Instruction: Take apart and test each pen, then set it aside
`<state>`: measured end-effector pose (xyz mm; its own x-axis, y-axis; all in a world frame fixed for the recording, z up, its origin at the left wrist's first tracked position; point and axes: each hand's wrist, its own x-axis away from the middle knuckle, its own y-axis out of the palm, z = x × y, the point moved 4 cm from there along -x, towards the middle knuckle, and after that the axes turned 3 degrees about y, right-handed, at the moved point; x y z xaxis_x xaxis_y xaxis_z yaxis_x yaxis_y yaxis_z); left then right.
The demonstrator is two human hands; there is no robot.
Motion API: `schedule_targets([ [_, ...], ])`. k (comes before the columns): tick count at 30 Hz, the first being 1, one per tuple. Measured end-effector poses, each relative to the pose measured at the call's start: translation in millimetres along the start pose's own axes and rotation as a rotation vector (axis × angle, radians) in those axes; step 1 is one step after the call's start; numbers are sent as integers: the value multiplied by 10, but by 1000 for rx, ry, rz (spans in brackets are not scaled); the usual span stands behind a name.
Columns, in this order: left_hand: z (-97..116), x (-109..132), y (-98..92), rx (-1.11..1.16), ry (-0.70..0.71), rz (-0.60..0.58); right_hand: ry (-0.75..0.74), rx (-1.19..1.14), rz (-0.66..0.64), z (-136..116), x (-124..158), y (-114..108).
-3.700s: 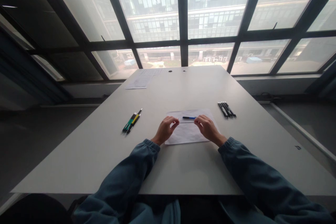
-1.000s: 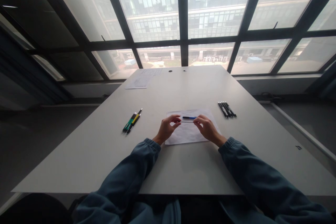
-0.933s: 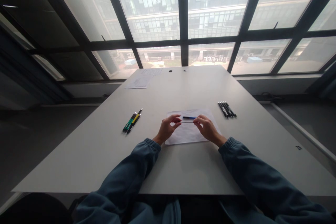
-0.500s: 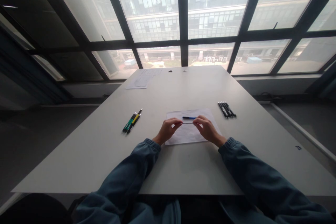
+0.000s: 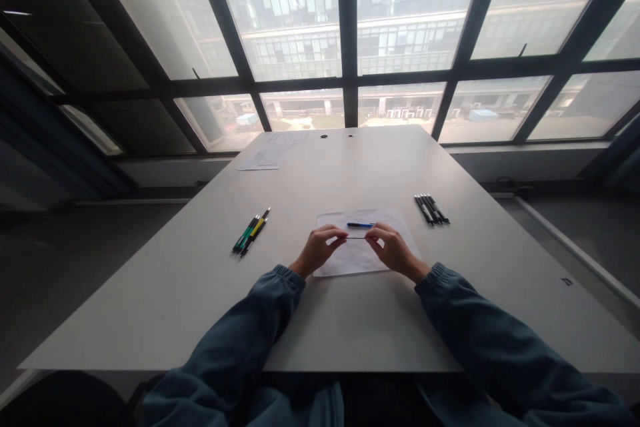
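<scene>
A thin dark pen refill point(image 5: 357, 237) stretches level between my two hands, above a white sheet of paper point(image 5: 345, 265). My left hand point(image 5: 323, 245) pinches its left end with thumb and fingers. On the opposite end, my right hand point(image 5: 393, 250) has the same kind of pinch. Just beyond the refill, a blue and black pen point(image 5: 359, 225) lies on the paper, close to my right fingers.
Green and yellow pens point(image 5: 251, 232) with black parts lie to the left on the white table point(image 5: 165, 307). Several black pens point(image 5: 431, 209) form a row at the right. Printed sheets point(image 5: 263, 155) rest near the far left edge, before the large windows.
My two hands have come very slightly closer together, with the refill still between them and a touch lower. The pens and paper stay where they were.
</scene>
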<state>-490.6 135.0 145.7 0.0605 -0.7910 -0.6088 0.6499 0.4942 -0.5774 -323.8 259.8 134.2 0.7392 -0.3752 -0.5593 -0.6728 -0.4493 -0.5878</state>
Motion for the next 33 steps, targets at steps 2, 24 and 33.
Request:
schedule_targets([
  [2, -11, 2, 0, -32, -1, -11, -9, -10, 2, -13, 0, 2],
  [24, -123, 9, -168, -188, -118, 172, 185, 278, 120, 431, -11, -34],
  [33, -222, 39, -217, -212, -191, 217, 287, 403, -61, 445, 5, 31],
])
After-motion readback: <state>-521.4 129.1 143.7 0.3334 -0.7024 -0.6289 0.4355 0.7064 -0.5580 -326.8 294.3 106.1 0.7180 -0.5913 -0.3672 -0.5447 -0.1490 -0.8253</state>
